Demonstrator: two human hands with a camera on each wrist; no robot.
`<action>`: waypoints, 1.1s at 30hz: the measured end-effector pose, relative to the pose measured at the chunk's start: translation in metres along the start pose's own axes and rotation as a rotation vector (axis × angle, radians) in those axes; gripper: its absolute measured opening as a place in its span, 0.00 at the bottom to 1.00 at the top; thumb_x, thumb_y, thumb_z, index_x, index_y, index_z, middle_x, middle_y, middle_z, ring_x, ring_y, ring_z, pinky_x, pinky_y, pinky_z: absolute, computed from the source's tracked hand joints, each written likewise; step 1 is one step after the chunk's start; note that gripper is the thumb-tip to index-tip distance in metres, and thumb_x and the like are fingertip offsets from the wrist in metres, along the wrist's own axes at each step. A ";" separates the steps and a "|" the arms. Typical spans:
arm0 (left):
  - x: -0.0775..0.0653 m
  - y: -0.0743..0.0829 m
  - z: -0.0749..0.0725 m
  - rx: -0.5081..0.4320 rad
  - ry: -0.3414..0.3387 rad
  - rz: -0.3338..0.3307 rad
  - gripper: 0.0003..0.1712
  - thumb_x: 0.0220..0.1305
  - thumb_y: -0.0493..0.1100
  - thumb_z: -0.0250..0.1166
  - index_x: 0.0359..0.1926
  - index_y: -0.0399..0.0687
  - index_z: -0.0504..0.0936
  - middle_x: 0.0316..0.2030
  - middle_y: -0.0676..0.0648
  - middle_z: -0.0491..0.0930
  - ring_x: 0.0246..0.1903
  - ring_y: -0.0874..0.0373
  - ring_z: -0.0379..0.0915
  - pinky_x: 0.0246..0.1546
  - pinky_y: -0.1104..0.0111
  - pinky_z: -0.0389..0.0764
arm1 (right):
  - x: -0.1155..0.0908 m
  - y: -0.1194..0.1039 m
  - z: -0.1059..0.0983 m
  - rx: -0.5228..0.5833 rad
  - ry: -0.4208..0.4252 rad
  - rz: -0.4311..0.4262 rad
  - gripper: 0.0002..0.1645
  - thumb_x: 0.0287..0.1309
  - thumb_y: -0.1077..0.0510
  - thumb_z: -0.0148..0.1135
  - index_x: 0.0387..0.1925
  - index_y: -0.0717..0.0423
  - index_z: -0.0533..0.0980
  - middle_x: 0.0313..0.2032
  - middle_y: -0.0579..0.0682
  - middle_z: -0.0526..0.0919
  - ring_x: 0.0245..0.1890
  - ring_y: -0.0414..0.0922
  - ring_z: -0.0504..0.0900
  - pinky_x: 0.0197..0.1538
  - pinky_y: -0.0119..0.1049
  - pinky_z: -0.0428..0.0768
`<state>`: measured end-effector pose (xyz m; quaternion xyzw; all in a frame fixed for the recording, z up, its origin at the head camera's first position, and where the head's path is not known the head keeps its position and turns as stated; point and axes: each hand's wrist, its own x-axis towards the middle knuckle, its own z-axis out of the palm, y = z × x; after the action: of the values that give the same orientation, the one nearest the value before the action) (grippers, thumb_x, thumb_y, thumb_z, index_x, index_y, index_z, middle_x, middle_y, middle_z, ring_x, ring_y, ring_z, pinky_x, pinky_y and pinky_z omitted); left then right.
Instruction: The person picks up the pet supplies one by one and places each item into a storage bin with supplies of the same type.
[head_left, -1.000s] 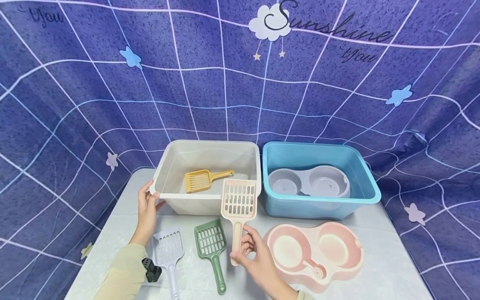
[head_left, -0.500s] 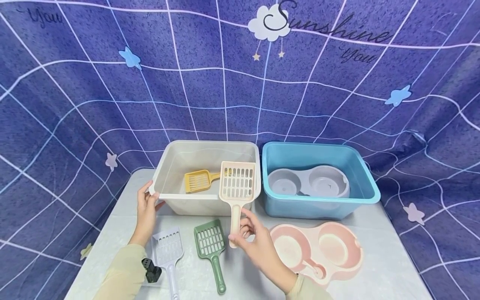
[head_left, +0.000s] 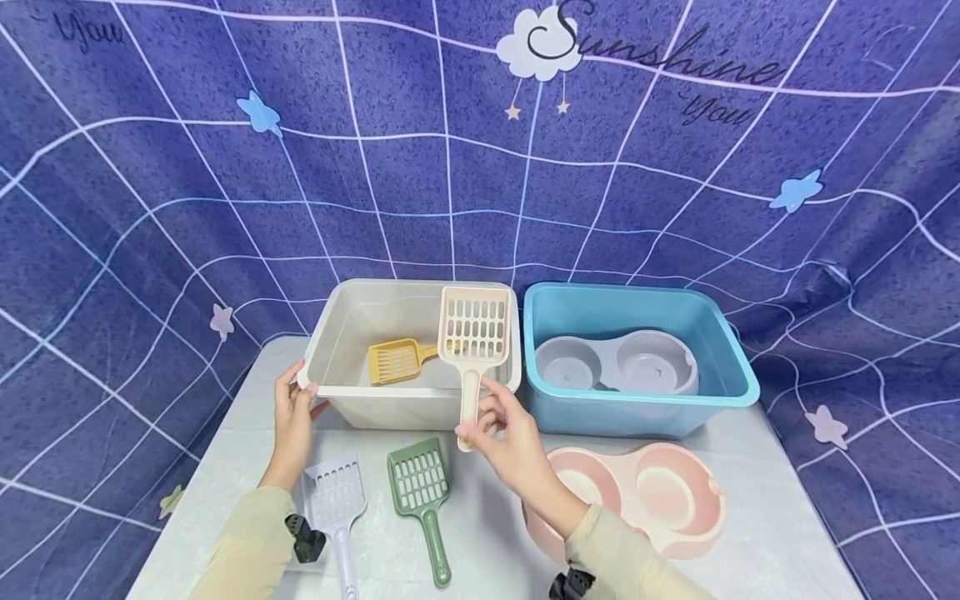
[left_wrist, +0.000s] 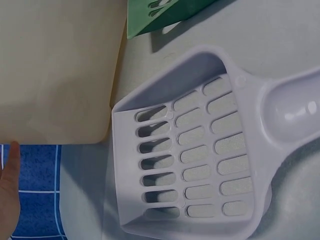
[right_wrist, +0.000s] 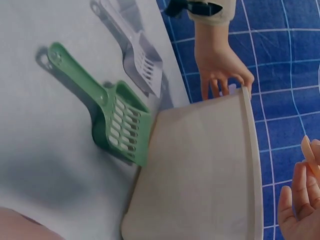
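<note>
My right hand (head_left: 510,437) pinches the handle of a pale peach litter scoop (head_left: 470,392), its slotted head raised over the right part of the beige litter box (head_left: 397,408). At that box's front left corner, my left hand (head_left: 294,417) grips the rim. Inside the box lies a yellow scoop (head_left: 411,358), its handle partly hidden behind the peach one. A green scoop (head_left: 433,533) and a lavender scoop (head_left: 341,542) lie on the table in front. The lavender scoop (left_wrist: 265,115) fills much of the left wrist view.
Right of the beige box stands a blue litter box (head_left: 615,421) holding a grey double pet bowl (head_left: 609,362). A pink double pet bowl (head_left: 628,483) sits on the table in front of it, partly covered by my right forearm. A purple patterned cloth (head_left: 480,167) hangs behind.
My right hand has carried the peach scoop up and forward, from the beige box's front rim to over its opening. My left hand has stayed at the corner.
</note>
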<state>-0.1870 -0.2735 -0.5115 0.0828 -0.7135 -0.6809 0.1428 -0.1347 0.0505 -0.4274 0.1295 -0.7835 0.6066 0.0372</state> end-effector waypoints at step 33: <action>0.002 -0.001 0.000 -0.023 0.021 -0.012 0.30 0.77 0.37 0.41 0.76 0.50 0.51 0.67 0.43 0.61 0.62 0.52 0.63 0.56 0.72 0.77 | 0.069 0.001 -0.002 -0.023 -0.096 0.015 0.41 0.53 0.69 0.71 0.67 0.65 0.65 0.35 0.54 0.81 0.29 0.39 0.75 0.29 0.25 0.76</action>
<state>-0.1888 -0.2745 -0.5123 0.0924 -0.7037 -0.6889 0.1472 -0.2018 0.0421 -0.4128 0.1522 -0.7922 0.5910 -0.0034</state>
